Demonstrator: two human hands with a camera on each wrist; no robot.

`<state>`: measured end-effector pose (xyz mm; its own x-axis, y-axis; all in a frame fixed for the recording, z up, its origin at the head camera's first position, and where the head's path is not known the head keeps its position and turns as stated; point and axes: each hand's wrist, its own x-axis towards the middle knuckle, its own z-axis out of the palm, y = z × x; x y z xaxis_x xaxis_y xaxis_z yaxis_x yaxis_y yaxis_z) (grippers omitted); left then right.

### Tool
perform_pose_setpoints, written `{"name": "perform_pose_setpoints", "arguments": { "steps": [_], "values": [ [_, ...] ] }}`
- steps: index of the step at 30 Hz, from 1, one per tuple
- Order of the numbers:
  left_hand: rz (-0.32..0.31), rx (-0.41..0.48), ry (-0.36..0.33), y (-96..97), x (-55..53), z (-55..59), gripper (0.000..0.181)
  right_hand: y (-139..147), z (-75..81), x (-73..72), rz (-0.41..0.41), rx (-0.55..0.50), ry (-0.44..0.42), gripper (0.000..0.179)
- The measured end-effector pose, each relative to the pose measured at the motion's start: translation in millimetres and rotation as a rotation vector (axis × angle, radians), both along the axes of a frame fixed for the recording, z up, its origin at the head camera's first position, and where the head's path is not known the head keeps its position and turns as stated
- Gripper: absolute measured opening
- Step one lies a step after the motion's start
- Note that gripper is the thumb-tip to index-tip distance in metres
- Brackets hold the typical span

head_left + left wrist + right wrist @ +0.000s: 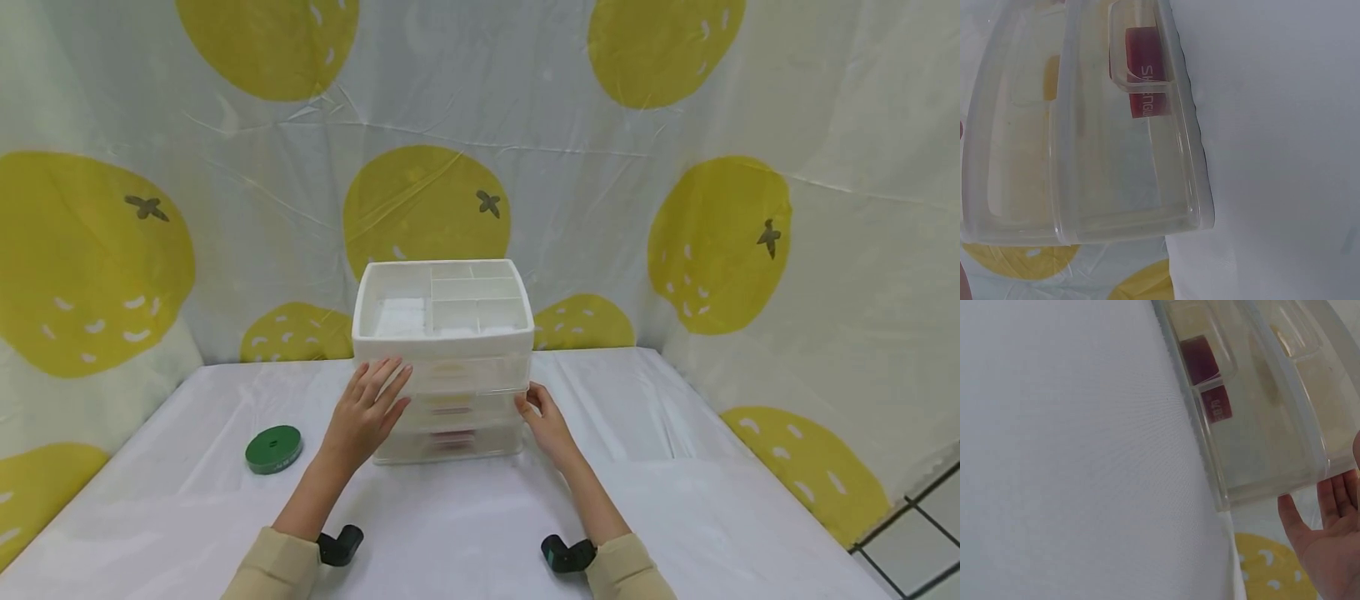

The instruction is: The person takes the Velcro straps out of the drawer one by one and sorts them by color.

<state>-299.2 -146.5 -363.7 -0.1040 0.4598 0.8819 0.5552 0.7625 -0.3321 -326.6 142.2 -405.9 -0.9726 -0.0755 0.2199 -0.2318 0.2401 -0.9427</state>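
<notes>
A white desktop drawer unit (442, 348) with clear drawers stands upright, its top tray divided into compartments. My left hand (365, 417) is at its front left, fingers spread and nearly straight over the upper drawer fronts; whether they touch is hard to tell. At the right side is my right hand (547, 423), its fingers lightly bent along the side wall. The right wrist view shows this hand (1329, 544) with fingertips at the wall and nothing gripped. Inside the lowest drawer, a dark red item with white lettering (1146, 72) shows through the clear front.
A round green roll (273, 449), seemingly tape or ribbon, lies on the white-covered table (187, 517) left of the unit. Behind hangs a pale curtain (570, 200) with yellow fruit prints. Dark devices (341, 546) are strapped at both wrists.
</notes>
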Motion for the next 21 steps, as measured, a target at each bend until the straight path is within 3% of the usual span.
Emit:
{"name": "perform_pose_setpoints", "arguments": {
  "steps": [5, 11, 21],
  "values": [
    [0.009, 0.014, 0.003, 1.4, -2.3, -1.3, 0.039, -3.3, 13.2, 11.4, 0.014, -0.012, 0.003, 0.047],
    [0.032, 0.013, 0.003, 2.5, -3.2, -1.4, 0.039, -0.4, -2.7, -1.9, -0.005, -0.007, 0.02, 0.049],
    [0.051, 0.02, 0.019, 3.3, -5.2, -2.9, 0.038, -0.3, -1.7, -0.8, -0.006, -0.007, 0.023, 0.048]
  ]
}}
